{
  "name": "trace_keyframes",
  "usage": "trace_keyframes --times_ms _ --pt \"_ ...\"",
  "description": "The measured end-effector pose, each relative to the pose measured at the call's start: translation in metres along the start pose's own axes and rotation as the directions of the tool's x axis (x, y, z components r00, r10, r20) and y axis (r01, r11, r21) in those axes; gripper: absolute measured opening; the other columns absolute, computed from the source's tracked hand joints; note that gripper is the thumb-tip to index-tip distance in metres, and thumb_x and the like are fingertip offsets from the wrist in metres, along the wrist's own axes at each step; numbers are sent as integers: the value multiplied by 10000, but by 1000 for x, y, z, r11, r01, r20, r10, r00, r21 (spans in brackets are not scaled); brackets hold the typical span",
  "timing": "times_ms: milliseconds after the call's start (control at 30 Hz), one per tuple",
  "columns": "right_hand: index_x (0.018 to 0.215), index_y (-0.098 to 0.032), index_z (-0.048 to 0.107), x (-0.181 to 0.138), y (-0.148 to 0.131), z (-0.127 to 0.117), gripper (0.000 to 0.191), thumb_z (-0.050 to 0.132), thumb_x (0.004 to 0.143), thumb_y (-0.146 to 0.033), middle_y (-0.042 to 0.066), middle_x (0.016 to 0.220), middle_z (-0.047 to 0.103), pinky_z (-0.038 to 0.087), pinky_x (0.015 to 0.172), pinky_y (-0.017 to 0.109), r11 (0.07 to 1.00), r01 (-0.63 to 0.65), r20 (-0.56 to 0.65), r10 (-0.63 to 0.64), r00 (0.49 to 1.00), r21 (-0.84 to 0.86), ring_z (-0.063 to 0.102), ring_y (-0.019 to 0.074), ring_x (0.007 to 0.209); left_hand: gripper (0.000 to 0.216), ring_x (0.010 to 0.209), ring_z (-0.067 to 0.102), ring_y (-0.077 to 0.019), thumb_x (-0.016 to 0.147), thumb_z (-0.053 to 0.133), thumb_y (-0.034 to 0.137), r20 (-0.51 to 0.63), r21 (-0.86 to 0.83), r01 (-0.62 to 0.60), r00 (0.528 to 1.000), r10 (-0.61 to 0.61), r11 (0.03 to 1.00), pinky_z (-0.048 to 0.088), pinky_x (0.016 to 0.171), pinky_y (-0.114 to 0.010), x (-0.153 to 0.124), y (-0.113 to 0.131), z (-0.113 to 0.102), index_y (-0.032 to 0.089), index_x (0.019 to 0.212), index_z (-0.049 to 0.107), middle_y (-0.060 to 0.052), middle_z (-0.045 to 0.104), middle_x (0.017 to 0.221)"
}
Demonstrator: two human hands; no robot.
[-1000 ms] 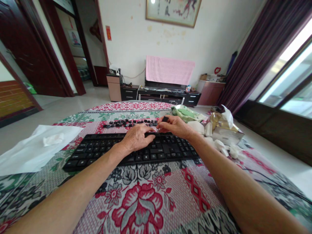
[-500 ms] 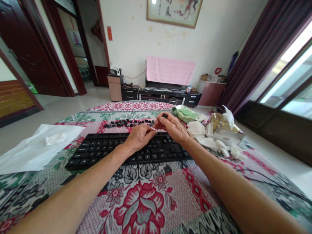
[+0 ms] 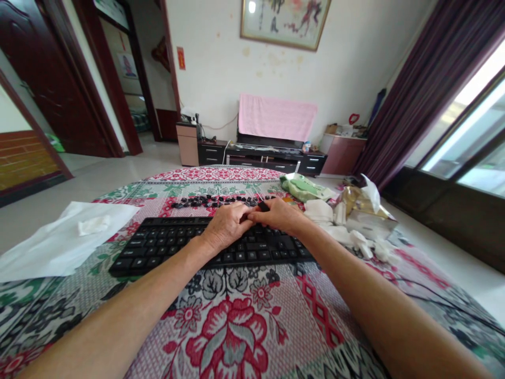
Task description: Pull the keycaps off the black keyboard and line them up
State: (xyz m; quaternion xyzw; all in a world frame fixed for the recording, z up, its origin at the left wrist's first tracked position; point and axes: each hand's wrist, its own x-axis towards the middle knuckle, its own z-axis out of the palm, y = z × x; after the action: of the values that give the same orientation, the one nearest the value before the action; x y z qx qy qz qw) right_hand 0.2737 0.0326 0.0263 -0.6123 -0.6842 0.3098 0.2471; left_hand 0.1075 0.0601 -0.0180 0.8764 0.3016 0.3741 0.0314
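A black keyboard (image 3: 158, 243) lies across the table in front of me, most of its keys in place. My left hand (image 3: 229, 223) rests over its upper middle, closed, with thumb and fingers pressed together; anything between them is hidden. My right hand (image 3: 278, 215) is closed too, its fingertips meeting the left ones above the keys. From its grip sticks out a small black object (image 3: 263, 206), whose kind I cannot make out. Behind the keyboard, several loose black keycaps (image 3: 207, 200) lie scattered in a row.
On the left lies a white sheet (image 3: 51, 247) bearing a crumpled tissue (image 3: 93, 225). To the right are a green packet (image 3: 303, 187), a tissue box (image 3: 365, 213) and crumpled tissues (image 3: 371, 245). Dark cables (image 3: 437, 297) cross the right side of the flowered tablecloth (image 3: 232, 337).
My right hand has come down toward the keyboard, and the black object in it has tilted and lowered. My left hand stays close to its place, now touching the right. The view has shifted slightly.
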Motion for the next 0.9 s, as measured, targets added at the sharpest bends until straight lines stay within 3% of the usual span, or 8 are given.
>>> trace_keyframes --times_ms 200,333,433,500,700,900 --pt "746 -168 646 0 5 -5 231 633 667 -384 21 619 597 345 431 224 1000 6 102 -6 995 5 455 84 467 234 746 578 -124 801 565 273 25 -88 -43 999 45 995 462 688 -248 0 3 0 172 1009 597 -27 642 887" --pt "744 -160 665 9 16 -10 217 602 686 -359 23 609 615 352 453 214 993 69 4 -68 998 -94 475 91 492 384 815 581 -150 778 590 307 54 10 -19 998 19 1000 474 754 -281 1 0 -6 170 1134 549 -55 626 979" --pt "771 -139 679 24 30 -19 242 573 703 -345 19 592 614 359 478 210 984 33 -224 -72 972 -175 484 99 507 273 836 578 -179 820 522 322 25 209 136 989 -145 968 470 765 -309 0 -7 -11 178 1028 622 -64 615 911" --pt "744 -130 687 36 39 -23 227 576 699 -323 23 581 613 363 497 207 959 -27 -299 -61 952 -281 510 113 536 235 840 577 -192 840 472 291 38 322 219 969 -244 921 465 755 -311 -2 -12 -12 184 924 663 -69 605 857" --pt "796 -139 716 63 51 -16 241 547 747 -303 61 678 665 383 574 225 821 -86 -273 -88 958 -565 584 163 650 276 856 560 -213 847 421 275 101 424 221 952 -288 878 452 728 -311 -7 -16 -6 209 849 689 -72 601 849" --pt "811 -153 711 75 60 -10 264 532 766 -341 62 707 677 388 575 220 810 -182 -330 -15 944 -557 592 159 640 293 828 550 -209 847 411 271 92 440 210 957 -276 873 446 722 -310 -7 -14 -6 205 809 693 -72 601 823"
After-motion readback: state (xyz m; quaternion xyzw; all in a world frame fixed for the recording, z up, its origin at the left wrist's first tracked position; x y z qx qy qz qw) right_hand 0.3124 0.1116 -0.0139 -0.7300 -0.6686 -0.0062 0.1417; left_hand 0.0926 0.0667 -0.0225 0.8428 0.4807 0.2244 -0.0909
